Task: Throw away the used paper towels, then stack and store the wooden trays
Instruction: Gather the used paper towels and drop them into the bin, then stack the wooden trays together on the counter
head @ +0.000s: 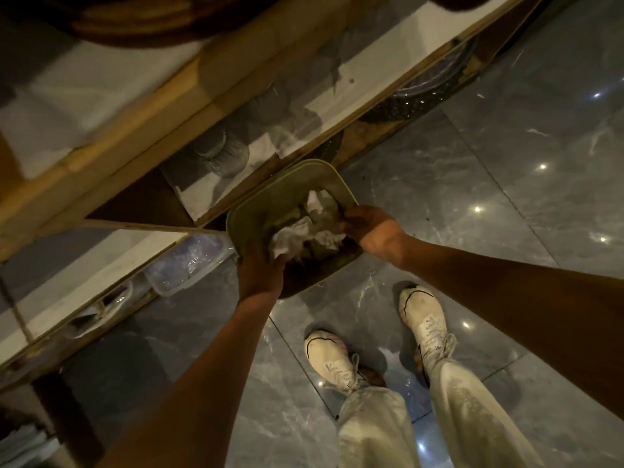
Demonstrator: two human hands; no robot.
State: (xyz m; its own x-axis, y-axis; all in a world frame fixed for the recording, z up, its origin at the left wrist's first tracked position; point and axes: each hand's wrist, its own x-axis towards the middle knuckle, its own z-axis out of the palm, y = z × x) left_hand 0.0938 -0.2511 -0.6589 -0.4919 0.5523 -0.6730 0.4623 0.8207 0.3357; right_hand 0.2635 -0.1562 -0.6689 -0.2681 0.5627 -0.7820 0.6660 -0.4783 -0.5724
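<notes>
The left hand (260, 268) holds crumpled white paper towels (297, 236) over a green plastic bin (256, 211). The right hand (368, 228) has its grip on the bin's rim.

Domestic kitchen or pantry: low wooden shelving (111, 136) holds glass jars (219, 153) and plastic containers (189, 261) above polished marble-pattern floor tiles (506, 157)

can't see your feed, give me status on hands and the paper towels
Left hand and right hand both at the green bin's rim. Crumpled paper towels inside bin. Left fingers touching them, grip unclear. Nothing blocking.
</notes>
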